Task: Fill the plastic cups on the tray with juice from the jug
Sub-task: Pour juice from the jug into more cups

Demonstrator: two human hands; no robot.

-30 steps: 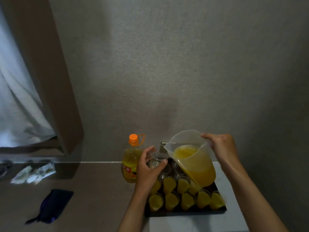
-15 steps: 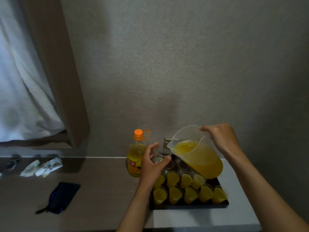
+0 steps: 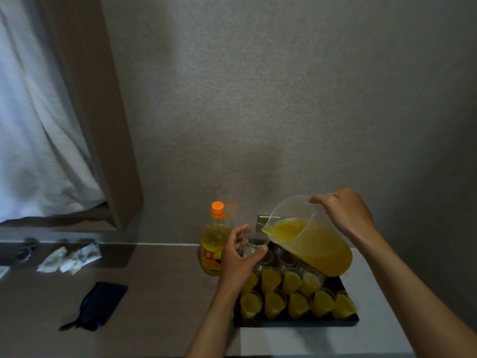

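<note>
Right hand (image 3: 346,215) grips the translucent plastic jug of orange juice (image 3: 309,241), tilted with its spout at a clear plastic cup (image 3: 254,244) gripped by the left hand (image 3: 238,259) above the black tray (image 3: 296,322). Two rows of juice-filled cups (image 3: 296,293) stand on the tray; an orange-capped juice bottle (image 3: 215,241) stands just beside it on the surface.

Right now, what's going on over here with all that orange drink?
A person is pouring juice into small plastic cups. The right hand holds a clear jug tipped leftward, its spout just above an empty cup that the left hand grips over the back of a dark tray. The two front rows of cups already hold juice; a few at the back look empty. A juice bottle with an orange cap stands left of the tray.
</note>
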